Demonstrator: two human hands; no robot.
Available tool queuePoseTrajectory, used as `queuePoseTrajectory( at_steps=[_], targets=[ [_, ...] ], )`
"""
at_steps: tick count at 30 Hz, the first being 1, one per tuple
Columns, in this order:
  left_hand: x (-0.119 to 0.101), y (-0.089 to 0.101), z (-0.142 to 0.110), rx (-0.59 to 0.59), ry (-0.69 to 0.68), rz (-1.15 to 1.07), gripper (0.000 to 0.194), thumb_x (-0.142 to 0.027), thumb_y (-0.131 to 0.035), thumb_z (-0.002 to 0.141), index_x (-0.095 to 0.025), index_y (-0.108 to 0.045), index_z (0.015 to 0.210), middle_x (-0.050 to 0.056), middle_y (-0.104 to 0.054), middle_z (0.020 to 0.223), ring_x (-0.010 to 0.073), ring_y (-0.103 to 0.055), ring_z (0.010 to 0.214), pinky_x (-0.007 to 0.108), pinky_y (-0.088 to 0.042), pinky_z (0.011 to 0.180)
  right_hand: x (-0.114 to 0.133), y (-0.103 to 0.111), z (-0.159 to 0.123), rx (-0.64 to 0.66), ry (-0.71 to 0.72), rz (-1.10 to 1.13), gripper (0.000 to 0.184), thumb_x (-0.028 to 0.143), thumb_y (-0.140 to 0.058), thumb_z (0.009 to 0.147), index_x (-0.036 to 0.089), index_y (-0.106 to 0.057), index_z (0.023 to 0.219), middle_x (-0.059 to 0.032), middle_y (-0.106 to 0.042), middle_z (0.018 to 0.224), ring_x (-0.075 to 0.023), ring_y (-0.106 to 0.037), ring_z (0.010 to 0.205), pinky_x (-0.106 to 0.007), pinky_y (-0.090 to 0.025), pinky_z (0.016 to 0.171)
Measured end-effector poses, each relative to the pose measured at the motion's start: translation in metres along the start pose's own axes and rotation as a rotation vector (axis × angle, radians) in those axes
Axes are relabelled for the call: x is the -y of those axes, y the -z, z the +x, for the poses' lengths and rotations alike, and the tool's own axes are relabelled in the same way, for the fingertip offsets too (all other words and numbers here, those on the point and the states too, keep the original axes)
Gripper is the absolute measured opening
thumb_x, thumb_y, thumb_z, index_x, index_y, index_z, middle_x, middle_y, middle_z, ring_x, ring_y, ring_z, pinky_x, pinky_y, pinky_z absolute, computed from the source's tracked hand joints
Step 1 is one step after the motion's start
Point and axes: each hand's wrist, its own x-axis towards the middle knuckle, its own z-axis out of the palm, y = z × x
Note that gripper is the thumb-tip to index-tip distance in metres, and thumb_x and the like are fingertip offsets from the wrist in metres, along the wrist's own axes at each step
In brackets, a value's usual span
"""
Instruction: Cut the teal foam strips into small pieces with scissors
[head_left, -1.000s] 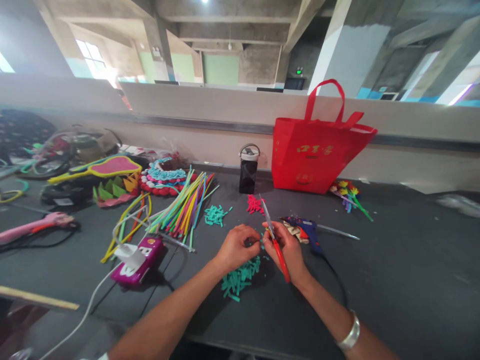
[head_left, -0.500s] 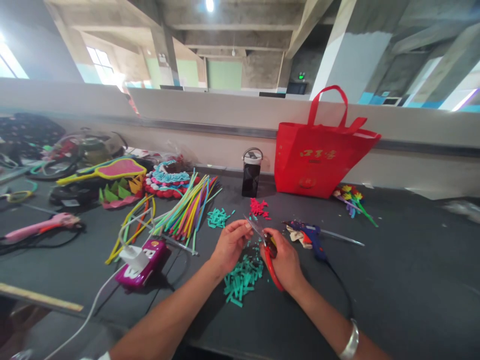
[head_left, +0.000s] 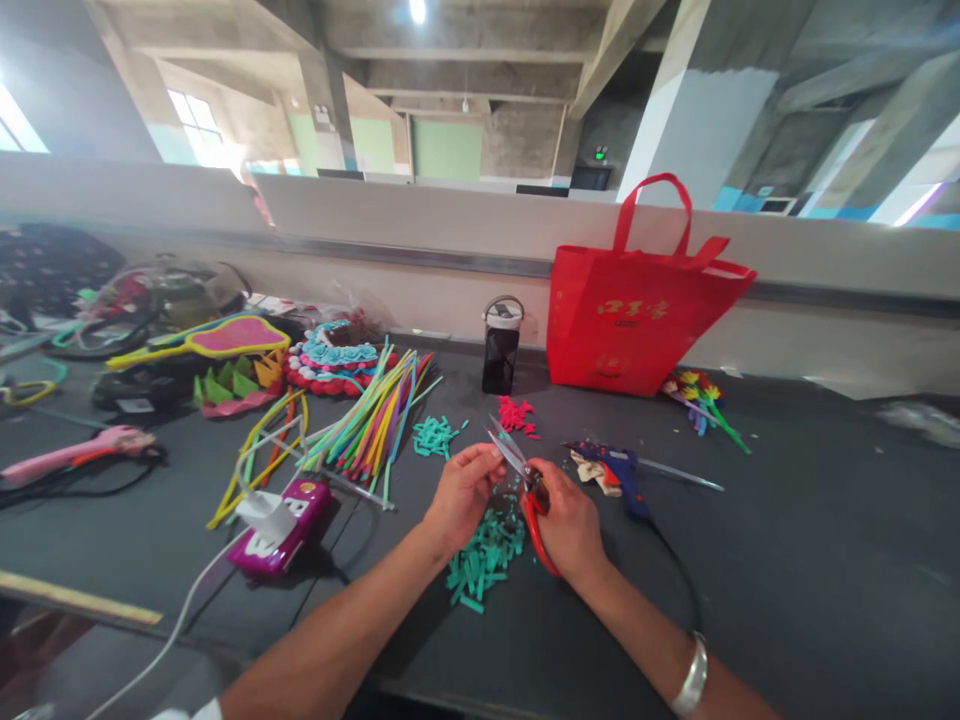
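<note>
My right hand point(head_left: 568, 518) is wrapped round the red handles of a pair of scissors point(head_left: 535, 520), whose blades point up and left, a little apart. At the blades, my left hand point(head_left: 469, 490) is closed in a pinch; whatever sits between its fingertips is too small to make out. Below both hands lies a pile of cut teal strips point(head_left: 480, 565) on the dark table. Just beyond the fingers are a small heap of teal bits point(head_left: 435, 436) and a heap of red pieces point(head_left: 516, 416).
A blue glue gun point(head_left: 622, 478) lies right of my hands, its cord trailing forward. Colourful sticks point(head_left: 375, 420) and a purple power block point(head_left: 285, 530) are at left. Behind stand a black bottle point(head_left: 500, 355) and a red bag point(head_left: 637, 320). A flower bunch point(head_left: 706, 400) lies beside the bag.
The scissor blades have come apart from a narrower position and show more clearly. My left hand keeps its pinch in nearly the same place.
</note>
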Motion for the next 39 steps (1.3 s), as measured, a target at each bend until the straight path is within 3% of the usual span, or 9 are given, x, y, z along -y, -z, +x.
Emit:
queuePoseTrajectory(
  at_steps=[14,26,34,39],
  targets=[
    [-0.0003,-0.0001,0.0002,-0.004,0.006,0.0,0.013,-0.023,-0.073,0.071,-0.012,-0.068,0.073,0.0,-0.058,0.06,0.0076,-0.049,0.057,0.022,-0.036,0.061,-0.0086,-0.0094,-0.0037,-0.027,0.05,-0.009,0.032,0.018,-0.048,0.083,0.02,-0.058,0.113,-0.0052,-0.069,0.094,-0.0181,-0.066,0.079,-0.027,-0.049,0.072],
    [0.0009,0.0006,-0.0003,-0.008,0.008,0.021,0.013,-0.024,-0.075,0.068,-0.013,-0.069,0.072,-0.001,-0.058,0.061,0.0074,-0.048,0.057,0.022,-0.035,0.061,-0.0023,-0.002,-0.002,0.035,-0.001,-0.068,0.034,0.019,-0.052,0.081,0.023,-0.057,0.115,-0.0027,-0.067,0.092,-0.0184,-0.064,0.076,-0.027,-0.047,0.067],
    [0.001,-0.0008,-0.0013,0.0,0.016,0.027,0.014,-0.025,-0.074,0.069,-0.013,-0.068,0.073,0.0,-0.057,0.061,0.0075,-0.048,0.057,0.021,-0.036,0.061,-0.0063,-0.0068,-0.0049,0.004,0.039,0.05,0.031,0.017,-0.047,0.082,0.02,-0.059,0.11,-0.0046,-0.068,0.093,-0.0175,-0.065,0.08,-0.026,-0.048,0.072],
    [0.0015,-0.0021,-0.0032,-0.009,0.003,0.057,0.015,-0.024,-0.077,0.065,-0.014,-0.068,0.071,0.0,-0.058,0.061,0.0078,-0.048,0.058,0.021,-0.036,0.06,-0.0032,-0.0047,-0.0045,0.014,0.023,-0.007,0.034,0.016,-0.049,0.08,0.021,-0.057,0.112,-0.0042,-0.067,0.096,-0.0184,-0.065,0.082,-0.027,-0.048,0.073]
  ],
)
